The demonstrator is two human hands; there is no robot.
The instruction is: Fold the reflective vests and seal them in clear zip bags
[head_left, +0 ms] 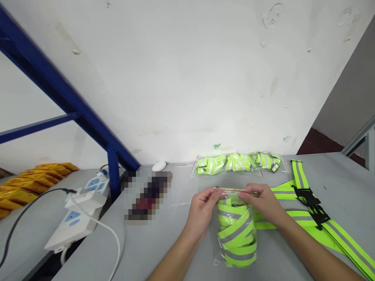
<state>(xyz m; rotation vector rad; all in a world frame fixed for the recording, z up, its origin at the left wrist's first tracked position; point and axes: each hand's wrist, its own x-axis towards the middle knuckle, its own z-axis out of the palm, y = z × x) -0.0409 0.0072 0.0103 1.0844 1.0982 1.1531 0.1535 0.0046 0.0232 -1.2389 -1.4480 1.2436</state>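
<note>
A clear zip bag (236, 234) packed with a folded neon-yellow reflective strap lies in front of me, its red-lined seal at the top. My left hand (202, 208) pinches the left end of that seal between thumb and fingers. Along the same edge, further right, my right hand (262, 201) also pinches the seal. Behind the right hand and forearm spread loose reflective straps (301, 175) with black buckles (307, 196), partly covered by the arm. Several bagged straps (238, 163) lie in a row by the wall.
White power strips (79, 222) with cables sit at the left beside a blue metal frame (113, 171). Yellow packets (38, 183) are stacked at far left. A white oval object (159, 166) and a blurred-out item (149, 197) lie on the grey table (140, 253).
</note>
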